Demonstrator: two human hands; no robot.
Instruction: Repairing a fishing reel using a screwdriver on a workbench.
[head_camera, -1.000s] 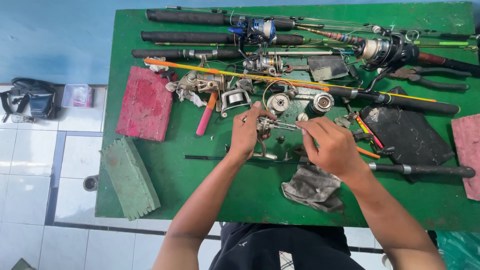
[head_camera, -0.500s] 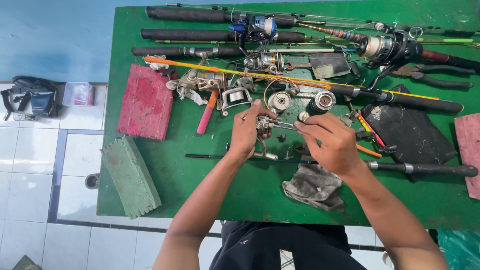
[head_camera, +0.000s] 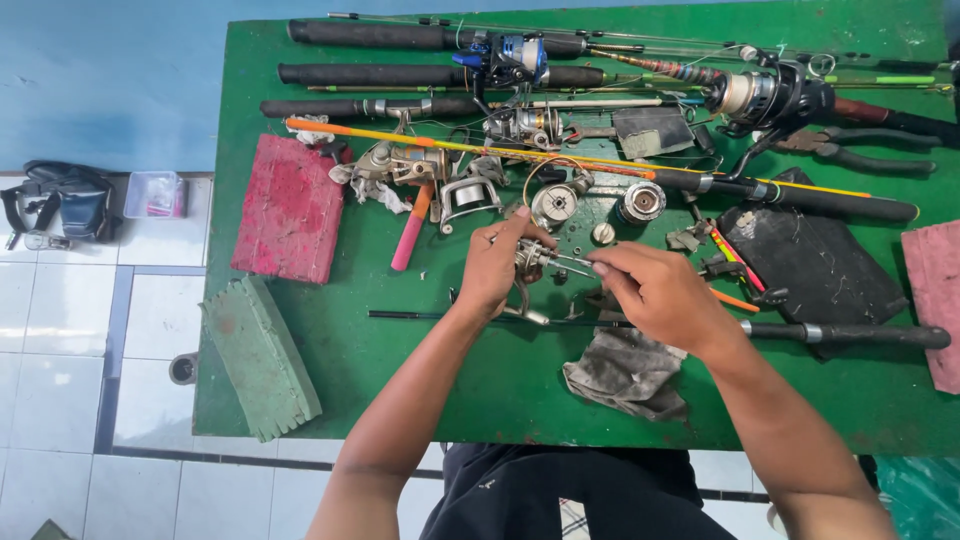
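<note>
Over the middle of the green desk (head_camera: 330, 400), the left hand (head_camera: 497, 268) is clenched around a small metal reel part (head_camera: 530, 258), holding it just above the desk top. The right hand (head_camera: 655, 295) pinches a thin metal tool (head_camera: 570, 262) between its fingertips, and the tip of the tool meets the reel part. The part looks hard and stiff, light enough for one hand, and probably greasy and slippery, with small pieces that could drop loose. It is best gripped around its body, as the left hand has it, and not by its thin projecting bits. A grey rag (head_camera: 625, 370) lies crumpled on the desk just below the right hand. Beyond the hands sit a round spool (head_camera: 553, 205), a second spool (head_camera: 640, 202) and a small silver cap (head_camera: 603, 233), all apart from one another. A pink-handled tool (head_camera: 410, 235) lies to the left, near a red block (head_camera: 290, 208). A green block (head_camera: 260, 358) hangs over the desk's left edge. Several fishing rods (head_camera: 400, 36) run along the far side.
</note>
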